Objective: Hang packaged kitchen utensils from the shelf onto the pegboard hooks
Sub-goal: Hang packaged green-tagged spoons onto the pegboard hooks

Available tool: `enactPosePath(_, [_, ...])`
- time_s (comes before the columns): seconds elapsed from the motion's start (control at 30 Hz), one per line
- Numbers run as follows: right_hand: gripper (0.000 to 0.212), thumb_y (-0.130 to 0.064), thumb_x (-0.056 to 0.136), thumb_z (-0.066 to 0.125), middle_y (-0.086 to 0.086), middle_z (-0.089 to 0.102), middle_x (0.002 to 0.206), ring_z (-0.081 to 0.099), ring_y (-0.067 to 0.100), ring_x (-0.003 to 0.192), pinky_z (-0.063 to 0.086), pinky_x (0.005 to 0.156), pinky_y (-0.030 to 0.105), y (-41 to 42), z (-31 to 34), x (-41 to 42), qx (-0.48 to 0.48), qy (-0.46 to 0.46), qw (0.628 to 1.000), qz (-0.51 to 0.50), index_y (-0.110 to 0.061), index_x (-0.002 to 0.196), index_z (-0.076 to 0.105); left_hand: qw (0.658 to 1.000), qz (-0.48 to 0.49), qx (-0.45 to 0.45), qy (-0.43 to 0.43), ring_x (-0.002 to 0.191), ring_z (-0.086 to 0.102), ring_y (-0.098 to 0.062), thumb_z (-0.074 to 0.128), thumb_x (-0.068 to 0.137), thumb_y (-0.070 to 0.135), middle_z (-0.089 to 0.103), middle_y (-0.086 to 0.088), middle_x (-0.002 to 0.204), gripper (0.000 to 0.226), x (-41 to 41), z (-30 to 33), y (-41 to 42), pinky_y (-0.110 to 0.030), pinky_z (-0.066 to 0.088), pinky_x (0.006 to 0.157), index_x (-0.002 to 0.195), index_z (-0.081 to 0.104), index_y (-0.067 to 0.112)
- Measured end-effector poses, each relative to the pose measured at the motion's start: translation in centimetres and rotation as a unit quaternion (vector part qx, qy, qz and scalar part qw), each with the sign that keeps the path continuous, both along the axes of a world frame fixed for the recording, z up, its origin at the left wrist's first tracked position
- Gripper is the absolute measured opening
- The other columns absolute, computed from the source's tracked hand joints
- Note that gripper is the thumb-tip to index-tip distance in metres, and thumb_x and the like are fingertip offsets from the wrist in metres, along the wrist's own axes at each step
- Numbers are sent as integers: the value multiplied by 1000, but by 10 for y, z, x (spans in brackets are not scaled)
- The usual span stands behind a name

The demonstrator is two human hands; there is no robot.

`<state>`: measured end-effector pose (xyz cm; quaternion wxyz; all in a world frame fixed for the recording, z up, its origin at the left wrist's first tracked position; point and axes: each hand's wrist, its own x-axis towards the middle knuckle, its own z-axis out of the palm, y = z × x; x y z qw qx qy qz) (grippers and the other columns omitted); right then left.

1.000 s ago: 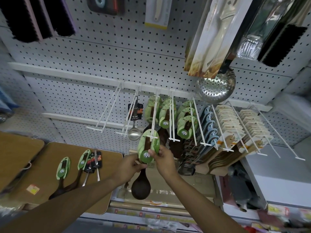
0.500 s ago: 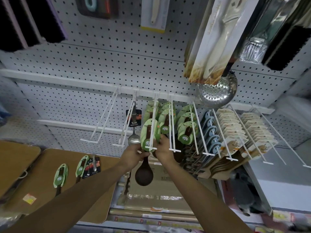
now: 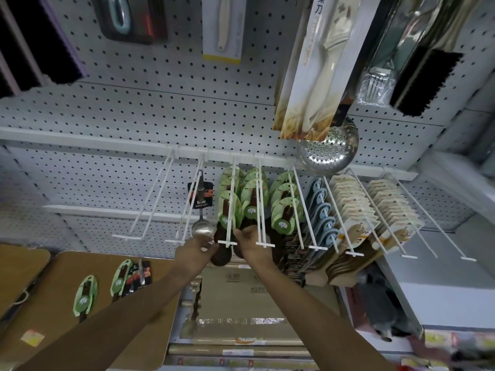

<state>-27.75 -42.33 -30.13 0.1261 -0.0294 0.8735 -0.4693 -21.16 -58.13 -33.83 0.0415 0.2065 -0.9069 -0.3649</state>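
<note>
Two hands reach up under the white pegboard hooks. The left hand and the right hand flank the dark bowl of a wooden spoon whose green oval card is threaded on the third hook from the left, partway along its prongs, in front of other green cards on the same hook. The left grip curls its fingers against the spoon bowl from the left; the right grip pinches near the lower end of the card and the spoon neck, just behind the hook's front crossbar. A steel ladle with a black card hangs on the neighbouring hook to the left, its bowl just above the left hand. More green-carded spoons fill the hooks to the right. On the shelf below, toward its left edge, a brown board carries two more green-carded spoons and a black-carded utensil lying flat.
</note>
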Motion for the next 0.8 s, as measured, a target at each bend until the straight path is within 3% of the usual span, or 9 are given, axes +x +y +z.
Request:
enactPosePath(0.1, [16, -24, 89, 67, -5, 63, 80, 59, 9, 76, 42, 67, 15, 9, -2, 14, 1, 25, 999, 45, -13, 99, 62, 997, -39, -58, 23, 98, 69, -10, 62, 95, 42, 73, 11, 113, 33, 18, 2, -15, -26, 50, 89, 122, 67, 25])
enactPosePath(0.23, [32, -27, 91, 62, 0, 63, 115, 60, 17, 104, 48, 90, 30, 10, 6, 29, 126, 130, 966, 185, -15, 121, 60, 977, -119, -163, 70, 112, 63, -20, 45, 98, 56, 71, 3, 121, 47, 47, 10, -43, -32, 50, 93, 130, 63, 26])
enactPosePath(0.33, [36, -33, 94, 57, 5, 61, 121, 56, 22, 113, 48, 89, 34, 4, 11, 41, 198, 205, 922, 263, -18, 127, 56, 964, -150, -193, 108, 120, 57, -16, 26, 94, 70, 68, 5, 126, 68, 71, 15, -66, -31, 45, 100, 130, 63, 26])
enactPosePath(0.4, [40, -33, 95, 55, 4, 60, 125, 54, 22, 116, 46, 87, 34, -3, 10, 50, 206, 232, 902, 300, -21, 133, 52, 958, -163, -203, 119, 121, 53, -10, 29, 96, 68, 65, 8, 127, 63, 87, 17, -83, -31, 46, 102, 131, 62, 28])
enactPosePath(0.63, [53, -35, 94, 57, -3, 47, 147, 38, 17, 137, 36, 110, 35, -51, 3, 81, 181, 295, 850, 397, -22, 144, 44, 953, -154, -227, 125, 123, 49, -7, 59, 94, 50, 60, 12, 130, 45, 149, 19, -134, -31, 50, 98, 134, 56, 31])
enactPosePath(0.8, [61, -41, 94, 57, -4, 43, 150, 35, 17, 138, 32, 111, 32, -100, 1, 104, 178, 312, 809, 465, -22, 149, 37, 955, -154, -225, 116, 127, 49, -7, 59, 95, 50, 54, 11, 138, 49, 191, 16, -171, -30, 46, 104, 138, 53, 28])
